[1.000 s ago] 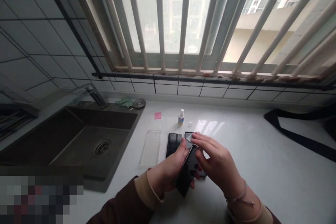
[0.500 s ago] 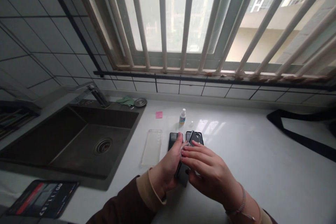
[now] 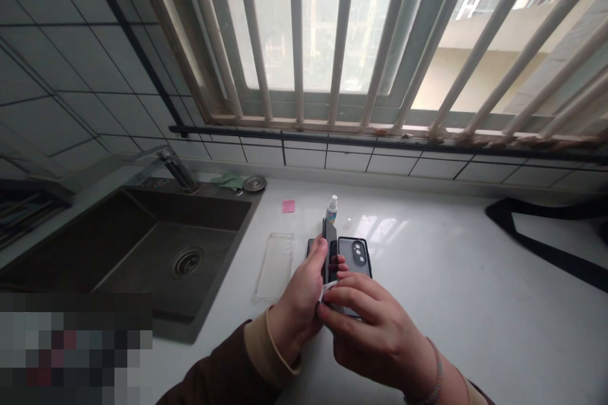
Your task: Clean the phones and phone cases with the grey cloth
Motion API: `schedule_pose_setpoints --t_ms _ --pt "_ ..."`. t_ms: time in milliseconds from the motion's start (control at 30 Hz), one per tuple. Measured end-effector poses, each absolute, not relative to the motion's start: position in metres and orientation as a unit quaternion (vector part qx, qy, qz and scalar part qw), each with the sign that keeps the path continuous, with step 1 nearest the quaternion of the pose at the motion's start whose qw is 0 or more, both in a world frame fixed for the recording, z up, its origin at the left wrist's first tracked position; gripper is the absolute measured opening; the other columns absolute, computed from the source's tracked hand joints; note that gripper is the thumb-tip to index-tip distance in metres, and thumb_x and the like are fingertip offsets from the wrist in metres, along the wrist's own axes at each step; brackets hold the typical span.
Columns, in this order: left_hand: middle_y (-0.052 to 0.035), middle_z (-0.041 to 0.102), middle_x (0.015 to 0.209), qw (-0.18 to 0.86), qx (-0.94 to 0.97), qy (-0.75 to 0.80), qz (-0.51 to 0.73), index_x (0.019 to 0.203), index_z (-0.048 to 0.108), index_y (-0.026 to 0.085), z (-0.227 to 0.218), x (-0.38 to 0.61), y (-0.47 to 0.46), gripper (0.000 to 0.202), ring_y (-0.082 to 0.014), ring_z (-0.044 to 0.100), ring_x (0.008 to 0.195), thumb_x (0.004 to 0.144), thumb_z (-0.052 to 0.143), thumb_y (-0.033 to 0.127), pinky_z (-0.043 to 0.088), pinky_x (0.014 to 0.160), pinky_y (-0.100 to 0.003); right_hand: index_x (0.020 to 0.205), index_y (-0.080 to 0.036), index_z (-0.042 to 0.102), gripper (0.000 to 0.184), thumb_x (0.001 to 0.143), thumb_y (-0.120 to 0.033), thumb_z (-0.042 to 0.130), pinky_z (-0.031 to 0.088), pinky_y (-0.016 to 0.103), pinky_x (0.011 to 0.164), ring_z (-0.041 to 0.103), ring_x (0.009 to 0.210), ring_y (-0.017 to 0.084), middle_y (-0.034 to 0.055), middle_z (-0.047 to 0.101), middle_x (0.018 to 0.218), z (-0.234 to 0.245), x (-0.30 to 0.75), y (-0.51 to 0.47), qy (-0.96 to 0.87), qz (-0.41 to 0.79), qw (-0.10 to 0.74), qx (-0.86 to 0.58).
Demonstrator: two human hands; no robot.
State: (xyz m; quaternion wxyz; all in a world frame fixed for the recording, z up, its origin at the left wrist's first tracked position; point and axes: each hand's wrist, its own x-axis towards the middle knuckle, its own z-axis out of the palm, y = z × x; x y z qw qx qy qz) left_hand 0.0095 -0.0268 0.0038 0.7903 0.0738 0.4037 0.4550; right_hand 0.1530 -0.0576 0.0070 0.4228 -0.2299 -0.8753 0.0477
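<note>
- Swinging round since the previous frame, the black smartphone [image 3: 330, 253] is now standing almost upright between the hands, with its top edge pointing away from the person.
- Left hand [image 3: 297, 307]: closed, gripping the long side of the phone, with the thumb lying along its edge.
- Right hand [image 3: 377, 335]: closed, its fingers [image 3: 361, 310] curling across the phone's lower end and pressing a white wipe [image 3: 327, 292] against it. The wipe is probably cloth or paper, but the fingers hide most of it.
- Just right of the held phone, a black-edged phone case [image 3: 361, 259] is lying on the counter with its camera lenses facing up.
- Partly hidden behind the left hand, a dark second phone [image 3: 312, 247] is lying flat.
- Further left, a clear phone case [image 3: 274, 266] is lying flat.
- Beyond the hands, a small dropper bottle [image 3: 332, 210] is standing upright, and a pink sticky note [image 3: 287, 205] is lying to its left.
- Surroundings: a white counter [image 3: 427, 253] is holding everything, with a dark sink [image 3: 199, 205] set into it on the left. A green cloth [image 3: 228, 181] is lying near a round metal lid [image 3: 254, 183] behind the sink.
</note>
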Motion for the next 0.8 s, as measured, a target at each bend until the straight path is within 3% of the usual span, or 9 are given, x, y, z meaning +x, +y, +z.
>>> schedule_pose_setpoints --t_ms 167,333,633,800 --pt "-0.0082 0.066 0.083 0.757 0.059 0.435 0.484 0.096 0.068 0.011 0.008 0.009 -0.025 0.058 -0.0158 0.064 0.067 0.102 0.053 0.066 0.056 0.072 -0.029 0.122 -0.019 0.071 0.051 0.076 0.0 0.063 0.063 0.048 0.103 0.072 0.103 0.025 0.0083 0.076 0.108 0.0 0.155 -0.058 -0.883 0.053 0.414 -0.217" --pt "-0.0103 0.069 0.084 0.778 0.039 0.378 0.5 0.102 0.07 0.008 0.011 0.003 -0.022 0.065 -0.0174 0.064 0.063 0.104 0.045 0.068 0.056 0.069 -0.032 0.111 -0.02 0.072 0.045 0.075 0.002 0.059 0.064 0.046 0.102 0.072 0.098 0.023 0.0079 0.073 0.102 0.002 0.154 -0.056 -0.886 0.052 0.403 -0.225" --pt "-0.0172 0.073 0.099 0.816 0.023 0.262 0.514 0.121 0.07 0.002 0.007 -0.006 -0.019 0.065 -0.025 0.071 0.083 0.107 0.043 0.06 0.06 0.084 -0.04 0.103 -0.024 0.073 0.042 0.072 0.001 0.058 0.067 0.044 0.096 0.074 0.098 0.025 0.0069 0.073 0.096 0.017 0.163 -0.05 -0.876 0.033 0.412 -0.249" --pt "-0.0192 0.074 0.11 0.811 0.027 0.241 0.532 0.129 0.069 0.002 0.014 -0.011 -0.018 0.06 -0.0245 0.072 0.092 0.108 0.046 0.053 0.062 0.087 -0.038 0.102 -0.027 0.073 0.037 0.077 -0.002 0.061 0.063 0.049 0.101 0.072 0.097 0.025 0.0052 0.072 0.096 0.012 0.175 -0.044 -0.872 0.047 0.399 -0.28"
